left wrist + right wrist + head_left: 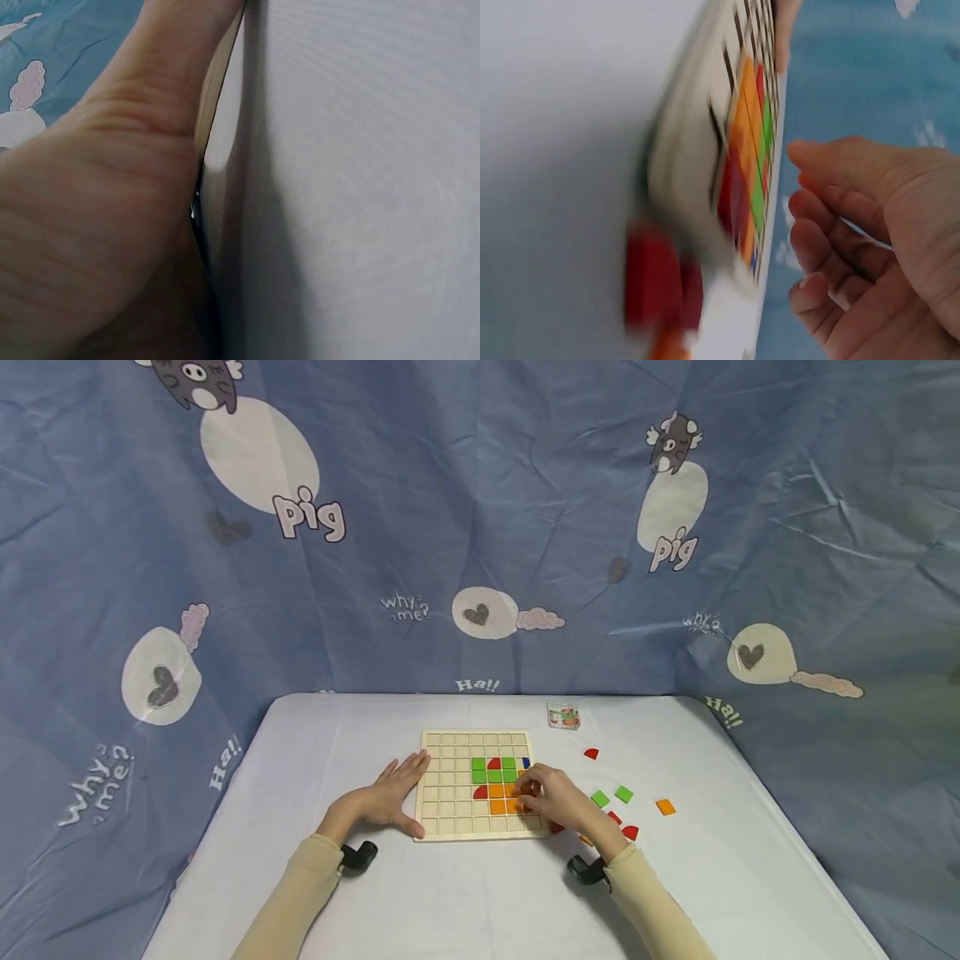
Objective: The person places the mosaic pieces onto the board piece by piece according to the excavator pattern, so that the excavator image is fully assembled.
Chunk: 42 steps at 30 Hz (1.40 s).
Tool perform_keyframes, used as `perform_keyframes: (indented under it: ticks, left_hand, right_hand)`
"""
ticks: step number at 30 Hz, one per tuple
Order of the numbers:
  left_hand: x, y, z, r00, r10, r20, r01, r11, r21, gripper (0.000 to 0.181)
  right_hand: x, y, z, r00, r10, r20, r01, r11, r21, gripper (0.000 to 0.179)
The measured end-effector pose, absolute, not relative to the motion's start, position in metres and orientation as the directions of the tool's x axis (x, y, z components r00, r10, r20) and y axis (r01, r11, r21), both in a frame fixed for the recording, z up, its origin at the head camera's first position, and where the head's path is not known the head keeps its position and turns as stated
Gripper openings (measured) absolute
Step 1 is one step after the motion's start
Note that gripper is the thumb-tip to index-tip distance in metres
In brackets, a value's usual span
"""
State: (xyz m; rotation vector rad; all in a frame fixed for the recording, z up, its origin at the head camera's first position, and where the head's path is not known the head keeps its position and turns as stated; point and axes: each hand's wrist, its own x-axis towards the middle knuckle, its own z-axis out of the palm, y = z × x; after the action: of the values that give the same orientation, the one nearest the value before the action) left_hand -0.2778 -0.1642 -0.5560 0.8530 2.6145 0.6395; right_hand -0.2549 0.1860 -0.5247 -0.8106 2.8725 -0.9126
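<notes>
A pale wooden grid board (442, 802) lies on the white table. Green square tiles (480, 777), orange square tiles (497, 807) and red quarter-round tiles (481, 792) fill part of its right half. My left hand (390, 795) rests at the board's left edge with fingers and thumb spread, the thumb by the front corner. Over the board's right side is my right hand (555, 795), fingers bent. In the right wrist view, the thumb and index finger of this hand (877, 232) pinch a small orange tile (805, 180), mostly hidden by the fingers.
Right of the board lie loose tiles: a red quarter-round (592, 753), green squares (624, 793), an orange square (665, 807) and more red pieces (630, 832). A small picture card (563, 717) lies near the back edge. A blue printed cloth (420, 552) hangs behind the table.
</notes>
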Motion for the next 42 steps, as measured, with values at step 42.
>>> perform_keyframes:
  ticks: [42]
  left_hand:
    - [-0.278, -0.166, -0.557, -0.768, 0.622, -0.153, 0.493, 0.726, 0.478, 0.137]
  right_hand:
    - [-0.329, 0.287, -0.531, -0.995, 0.016, -0.094, 0.066, 0.828, -0.557, 0.025]
